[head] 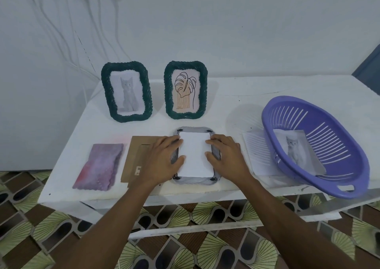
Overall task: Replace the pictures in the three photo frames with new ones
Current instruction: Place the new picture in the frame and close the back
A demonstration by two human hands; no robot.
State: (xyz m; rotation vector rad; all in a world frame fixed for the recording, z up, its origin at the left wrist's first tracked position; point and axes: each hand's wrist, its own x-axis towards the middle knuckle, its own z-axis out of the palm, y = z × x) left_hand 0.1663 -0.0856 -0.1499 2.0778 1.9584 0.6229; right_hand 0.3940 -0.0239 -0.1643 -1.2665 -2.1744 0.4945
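Both hands lie flat, fingers loosely spread. The left hand [162, 159] and right hand [228, 157] press thumbs and fingertips on opposite side edges of the white picture sheet [195, 155]. The sheet sits in the back of a face-down photo frame [192, 180] near the table's [236, 95] near edge. It looks light, bendy and easily creased, so best handled by its edges. The brown backing board [134, 151] lies just left.

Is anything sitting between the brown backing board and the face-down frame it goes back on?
Only the person's own left hand, which lies over the right part of the brown backing board and reaches onto the white sheet in the face-down frame. Board and frame lie side by side; nothing else shows between them.
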